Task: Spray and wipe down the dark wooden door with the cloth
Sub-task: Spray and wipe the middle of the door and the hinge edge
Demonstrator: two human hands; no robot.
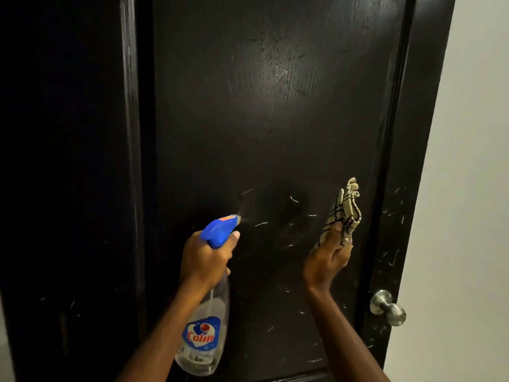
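Note:
The dark wooden door [270, 111] fills most of the view, its panel marked with pale scratches low down. My left hand [206, 257] grips a clear spray bottle [205, 334] with a blue trigger head, nozzle aimed at the panel; a faint mist shows at the nozzle. My right hand [327, 260] holds a beige cloth [345, 213] with dark lines, raised close to the door to the right of the spray spot. The cloth stands bunched above my fingers.
A silver round door knob [387, 307] sticks out at the lower right of the door. A pale wall [468, 188] borders the door on the right. The dark door frame [68, 161] runs down the left side.

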